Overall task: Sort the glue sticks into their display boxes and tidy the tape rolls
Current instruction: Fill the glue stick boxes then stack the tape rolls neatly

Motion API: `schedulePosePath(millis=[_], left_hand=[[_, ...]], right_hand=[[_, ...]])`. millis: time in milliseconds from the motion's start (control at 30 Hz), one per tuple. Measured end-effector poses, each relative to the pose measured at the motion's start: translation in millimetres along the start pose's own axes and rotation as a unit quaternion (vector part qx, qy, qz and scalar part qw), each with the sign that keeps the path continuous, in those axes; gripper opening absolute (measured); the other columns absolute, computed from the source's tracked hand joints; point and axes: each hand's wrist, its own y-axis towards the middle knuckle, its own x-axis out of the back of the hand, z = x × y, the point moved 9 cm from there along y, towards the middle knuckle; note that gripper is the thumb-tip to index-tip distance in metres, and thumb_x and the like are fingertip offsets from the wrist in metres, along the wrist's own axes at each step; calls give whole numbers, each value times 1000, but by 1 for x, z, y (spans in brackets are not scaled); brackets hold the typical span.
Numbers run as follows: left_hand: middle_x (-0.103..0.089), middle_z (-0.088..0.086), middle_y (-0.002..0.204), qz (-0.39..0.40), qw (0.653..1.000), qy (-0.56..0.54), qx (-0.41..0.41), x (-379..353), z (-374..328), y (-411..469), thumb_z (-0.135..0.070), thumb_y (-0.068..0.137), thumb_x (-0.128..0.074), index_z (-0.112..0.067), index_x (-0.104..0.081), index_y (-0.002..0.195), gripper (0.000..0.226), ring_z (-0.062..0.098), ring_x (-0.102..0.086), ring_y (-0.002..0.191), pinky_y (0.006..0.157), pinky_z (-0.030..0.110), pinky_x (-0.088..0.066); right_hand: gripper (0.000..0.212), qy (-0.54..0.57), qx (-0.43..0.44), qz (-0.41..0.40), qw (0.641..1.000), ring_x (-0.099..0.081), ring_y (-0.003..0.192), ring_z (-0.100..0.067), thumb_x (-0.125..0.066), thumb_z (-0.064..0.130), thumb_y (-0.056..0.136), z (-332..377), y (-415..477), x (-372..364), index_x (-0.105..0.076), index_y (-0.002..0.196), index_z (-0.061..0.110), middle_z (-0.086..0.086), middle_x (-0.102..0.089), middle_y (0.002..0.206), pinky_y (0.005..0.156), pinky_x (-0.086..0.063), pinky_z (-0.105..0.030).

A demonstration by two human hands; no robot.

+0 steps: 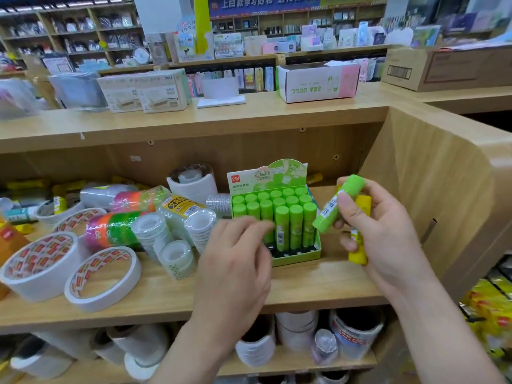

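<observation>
A white SEA GULL box sits on the counter near a brown carton.

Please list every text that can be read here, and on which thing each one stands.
"SEA GULL": upside down on the white box at the back.
"deli": red logo on the header card of the green display box.
"上百款学习好物": on the blue banner at the top.
Too blurred or small to read: the prints on the tape rolls and the label on the green glue stick in the right hand.

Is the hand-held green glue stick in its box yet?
Out: right hand grips the green plastic glue stick, tilted, beside the green cardboard display box.
</observation>
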Motion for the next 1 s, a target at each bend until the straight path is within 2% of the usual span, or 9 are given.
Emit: schedulePosePath(millis=[67, 167, 267, 367, 400, 500, 600, 767, 1000], left_hand=[[-64, -2, 96, 14, 1000, 28, 5, -1, 7, -16, -20, 86, -50, -15, -73, 99, 26, 18, -60, 83, 73, 28, -48], [-65, -3, 95, 49, 996, 67, -16, -11, 20, -32, -25, 88, -52, -18, -73, 94, 23, 20, -62, 76, 58, 33, -52], [-65, -4, 94, 72, 993, 82, -40, -18, 23, -34, -24, 88, -56, -18, -71, 94, 17, 20, -59, 72, 62, 30, -45], [-66, -4, 90, 101, 992, 64, -42, -27, 30, -36, -18, 79, -70, -19, -70, 96, 18, 20, -60, 72, 65, 29, -42], [-66, -5, 90, 114, 991, 53, -37, -30, 33, -36, -16, 76, -75, -20, -70, 97, 22, 19, -61, 73, 64, 28, -44], [-66, -6, 89, 143, 989, 27, -26, -35, 38, -36, -14, 68, -83, -22, -69, 96, 33, 18, -61, 74, 61, 29, -50], [-64, -6, 86, 154, 988, 12, -29, -37, 40, -35, -11, 65, -84, -21, -68, 92, 34, 18, -60, 73, 60, 30, -50], [-63, -5, 83, 161, 986, 3, -43, -39, 41, -34, -8, 60, -83, -20, -68, 89, 34, 18, -58, 70, 61, 29, -47], [-63, -4, 87, 164, 985, -16, -52, -39, 41, -35, -8, 64, -80, -20, -67, 92, 33, 18, -57, 71, 64, 27, -41]], right_hand=[[31, -51, 27, -7, 998, -56, 62, -12, -63, 12, 88, 9, -2, -2, -59, 117, 24, -4, -60, 77, 39, -36, -20], [32, -128, 75, -6, 989, -59, 64, -17, -65, 14, 91, 16, -6, -18, -61, 115, 33, -13, -63, 79, 42, -40, -24], [19, -215, 115, 10, 970, -61, 65, -10, -67, 28, 88, 21, -11, -38, -66, 105, 35, -3, -70, 88, 57, -42, -27], [16, -311, 155, 3, 938, -60, 76, -4, -69, 28, 88, 25, -14, -56, -65, 103, 34, 12, -68, 88, 70, -45, -24], [18, -341, 169, -4, 925, -57, 71, -4, -70, 26, 87, 26, -16, -61, -64, 103, 32, 13, -65, 82, 67, -44, -20], [23, -414, 201, 0, 888, -53, 60, -13, -74, 21, 83, 24, -19, -77, -59, 98, 28, 8, -62, 74, 58, -43, -24], [23, -473, 221, 18, 853, -57, 68, -7, -78, 18, 80, 15, -19, -86, -64, 97, 22, 16, -61, 75, 63, -44, -17], [25, -522, 243, 24, 817, -63, 87, -17, -79, 14, 77, 6, -19, -92, -68, 99, 15, 4, -67, 92, 76, -52, -33], [21, -568, 268, 41, 777, -60, 91, -21, -77, 15, 78, 4, -17, -100, -68, 97, 14, 1, -66, 95, 77, -52, -39]])
